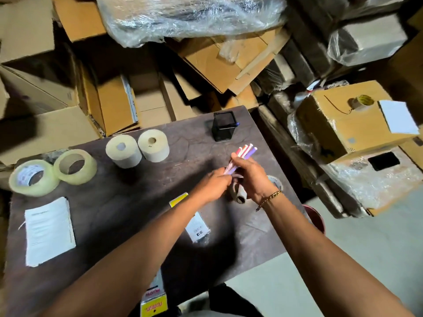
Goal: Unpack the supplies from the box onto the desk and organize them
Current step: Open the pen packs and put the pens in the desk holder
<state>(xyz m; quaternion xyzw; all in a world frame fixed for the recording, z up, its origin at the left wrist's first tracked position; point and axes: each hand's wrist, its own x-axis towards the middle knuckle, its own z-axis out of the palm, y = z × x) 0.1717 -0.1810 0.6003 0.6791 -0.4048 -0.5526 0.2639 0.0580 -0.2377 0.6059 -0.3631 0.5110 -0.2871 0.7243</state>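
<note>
Pens (242, 152), a small bundle with red, white and purple ends, sat above the middle of the surface (128, 202), clamped in the right hand (249, 177), their ends fanned toward the black mesh holder (223, 129) near the far edge. The left hand (212, 185) was pinched closed at the lower end of the bundle, though what exactly it gripped was hidden by the fingers. Already laid out were two clear tape rolls (52, 172) at the left edge, two beige rolls (137, 148) nearer the far edge, a paper stack (49, 231) toward the near-left corner, and a labelled packet (197, 227) near the middle. The step in hand seemed to be squaring the pens for the holder. Doing it well likely meant tapping the lower ends level, keeping the right hand firm so none slipped, then lowering the bundle upright into the holder's opening rather than dropping it at a slant, which could tip the light holder. A small roll (239, 194) lying just under the hands should be kept clear.
</note>
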